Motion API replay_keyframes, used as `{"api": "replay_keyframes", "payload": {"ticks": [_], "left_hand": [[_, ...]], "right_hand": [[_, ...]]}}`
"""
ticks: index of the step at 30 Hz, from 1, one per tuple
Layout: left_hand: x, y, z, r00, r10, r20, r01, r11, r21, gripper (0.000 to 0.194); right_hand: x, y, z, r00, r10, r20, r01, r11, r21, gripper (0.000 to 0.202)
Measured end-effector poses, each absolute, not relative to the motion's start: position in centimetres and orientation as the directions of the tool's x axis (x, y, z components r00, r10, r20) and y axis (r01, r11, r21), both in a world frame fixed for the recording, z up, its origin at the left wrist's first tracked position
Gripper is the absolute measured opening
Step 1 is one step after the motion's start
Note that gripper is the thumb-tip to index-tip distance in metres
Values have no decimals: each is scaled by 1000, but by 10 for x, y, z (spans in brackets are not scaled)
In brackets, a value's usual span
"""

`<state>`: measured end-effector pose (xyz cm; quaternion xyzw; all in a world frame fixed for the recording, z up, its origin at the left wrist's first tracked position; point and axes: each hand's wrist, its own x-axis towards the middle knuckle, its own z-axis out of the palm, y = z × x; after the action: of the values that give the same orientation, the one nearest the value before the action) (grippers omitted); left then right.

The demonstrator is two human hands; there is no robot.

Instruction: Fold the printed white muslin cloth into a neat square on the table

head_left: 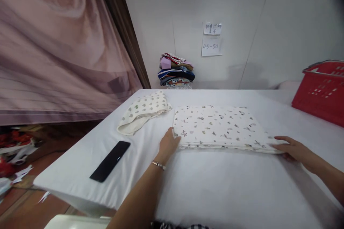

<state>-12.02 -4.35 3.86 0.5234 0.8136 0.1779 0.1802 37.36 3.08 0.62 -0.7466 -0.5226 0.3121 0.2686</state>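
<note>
A white cloth with small printed motifs [215, 127] lies folded in several layers on the white-covered table [231, 186]. At its near left corner, my left hand [170, 142] pinches the edge between thumb and fingers. My right hand [290, 148] grips the near right corner, thumb on top and the other fingers partly beneath. Between the two hands the folded layers show along the near edge. Left of this cloth lies a second folded cloth, cream with a green-grey pattern [146, 109], touched by neither hand.
A black flat phone-like object [110, 161] rests on the table's left side. At the right edge stands a red plastic basket [319, 91]. Behind the table is a stack of folded fabrics [176, 71]. Paper notes [212, 46] hang on the wall, and a pink curtain [61, 50] hangs at left.
</note>
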Motion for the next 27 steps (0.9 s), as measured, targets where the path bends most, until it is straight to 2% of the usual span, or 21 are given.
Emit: {"api": "replay_keyframes", "payload": {"ticks": [3, 6, 8, 11, 16, 19, 24, 27], "left_hand": [[-122, -44, 39, -376, 918, -124, 781, 386, 490, 59], [-123, -43, 39, -374, 918, -133, 787, 390, 479, 58], [-123, -43, 39, -372, 919, -130, 798, 388, 460, 59], [-123, -43, 40, -354, 928, -120, 821, 370, 436, 59], [-124, -45, 40, -325, 939, -114, 846, 343, 408, 57], [-125, -46, 38, -314, 943, -108, 848, 330, 414, 57], [-126, -46, 36, -305, 944, -125, 843, 329, 426, 58], [-126, -47, 36, -303, 944, -134, 846, 331, 418, 57]], "right_hand": [[379, 40, -1, 153, 949, -277, 687, -303, -660, 62], [369, 47, 5, 103, 990, -96, 901, -134, -413, 58], [347, 50, 15, -21, 998, 64, 962, 37, -271, 56], [296, 53, 34, -260, 953, 154, 912, 295, -286, 57], [204, 80, 52, -448, 867, 217, 830, 494, -260, 64], [167, 105, 48, -497, 848, 184, 818, 529, -226, 69], [146, 128, 18, -462, 883, -86, 884, 449, -133, 73], [149, 131, 7, -456, 879, -140, 889, 441, -127, 75]]}}
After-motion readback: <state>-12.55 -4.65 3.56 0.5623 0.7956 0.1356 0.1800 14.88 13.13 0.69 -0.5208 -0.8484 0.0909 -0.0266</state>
